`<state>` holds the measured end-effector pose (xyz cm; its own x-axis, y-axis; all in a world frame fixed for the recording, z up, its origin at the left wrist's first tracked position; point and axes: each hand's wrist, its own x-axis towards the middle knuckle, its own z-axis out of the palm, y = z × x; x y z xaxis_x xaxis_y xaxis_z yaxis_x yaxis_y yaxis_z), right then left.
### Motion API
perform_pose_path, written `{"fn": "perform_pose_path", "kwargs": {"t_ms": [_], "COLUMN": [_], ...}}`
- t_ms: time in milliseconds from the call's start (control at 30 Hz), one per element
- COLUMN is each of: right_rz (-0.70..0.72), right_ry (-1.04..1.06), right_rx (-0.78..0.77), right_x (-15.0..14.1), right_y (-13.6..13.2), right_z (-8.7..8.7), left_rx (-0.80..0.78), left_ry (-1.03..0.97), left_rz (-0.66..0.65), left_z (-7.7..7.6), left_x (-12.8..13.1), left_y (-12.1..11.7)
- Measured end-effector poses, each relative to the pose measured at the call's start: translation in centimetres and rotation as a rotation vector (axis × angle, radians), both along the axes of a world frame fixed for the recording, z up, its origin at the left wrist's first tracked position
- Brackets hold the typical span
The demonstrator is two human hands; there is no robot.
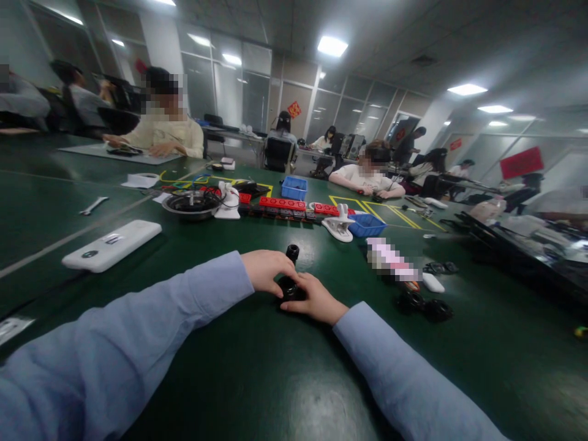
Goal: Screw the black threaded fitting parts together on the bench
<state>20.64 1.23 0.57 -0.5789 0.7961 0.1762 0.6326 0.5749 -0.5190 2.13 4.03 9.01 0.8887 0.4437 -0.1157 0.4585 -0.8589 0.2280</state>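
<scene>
A glossy black round part point(290, 290) is between my two hands, low over the green table point(275, 367). My left hand point(269, 271) curves around its left and upper side, with the thumb pressed near it. From the right, my right hand point(318, 298) closes on the same part with thumb and fingers. The fingers cover much of the part, so its exact kind cannot be made out. Just behind my left fingertips stands a small black cylindrical piece point(293, 252) with a ring-like top.
Ahead lie a red and black power strip point(282, 204), a round dish point(190, 205), white clips point(340, 223) and blue bins point(294, 187). At left are a white device point(113, 245) and a wrench point(94, 205). Black round parts point(425, 305) lie right. Co-workers sit across.
</scene>
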Motion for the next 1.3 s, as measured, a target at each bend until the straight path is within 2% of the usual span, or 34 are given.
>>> {"fn": "perform_pose_path", "kwargs": {"t_ms": [233,433,900,1100,1300], "right_rz": [-0.04,-0.046,-0.036,-0.027,-0.021], "right_ry": [0.017,0.029,0.005,-0.006,-0.005], "right_rx": [-0.012,-0.023,0.021,0.035,0.054], "right_x": [-0.1,0.0,-0.1,-0.1,0.0], "right_y": [-0.2,-0.2,-0.2,-0.1,0.1], "right_z": [-0.2,-0.2,-0.2,-0.3,-0.6], "left_rx": [0.023,0.055,0.115,0.177,0.282], "left_ry": [-0.022,-0.001,0.03,0.085,0.111], "left_rz": [0.026,0.078,0.283,0.368,0.465], "left_z": [-0.6,-0.6,-0.2,0.0,-0.6], "left_x": [0.0,0.2,1.0,1.5,2.3], "left_y": [0.2,0.0,-1.6,-2.5,-3.4]}}
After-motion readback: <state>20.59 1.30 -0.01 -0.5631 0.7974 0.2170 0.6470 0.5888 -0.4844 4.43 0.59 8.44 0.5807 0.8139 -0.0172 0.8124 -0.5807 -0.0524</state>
